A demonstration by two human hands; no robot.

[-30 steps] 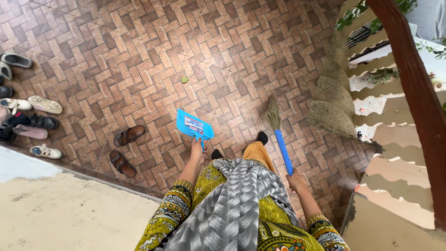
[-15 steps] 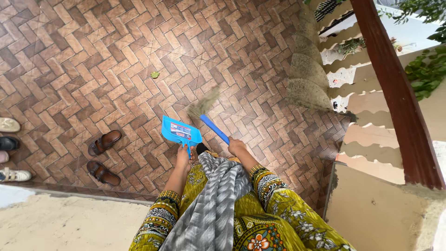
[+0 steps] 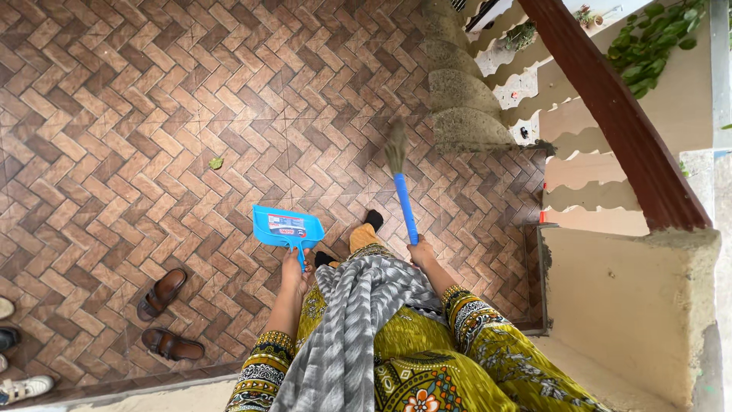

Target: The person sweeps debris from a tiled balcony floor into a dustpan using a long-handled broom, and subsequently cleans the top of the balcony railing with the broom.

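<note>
Above herringbone brick floor [image 3: 152, 114]: left hand [image 3: 293, 268] closed round handle of blue dustpan [image 3: 287, 227], held level; right hand [image 3: 422, 252] clenched on blue-handled broom [image 3: 402, 194], bristles pointing away. Green leaf [image 3: 216, 162] and brown sandals [image 3: 162, 292] lay nearby.

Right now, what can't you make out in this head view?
- Broom bristles: motion-blurred, floor contact unclear.
- Dustpan inside: too small to tell any contents.
- Left hand and right hand: fingers mostly hidden behind the handles.
- Shoes at left: cut off by the frame edge.
</note>
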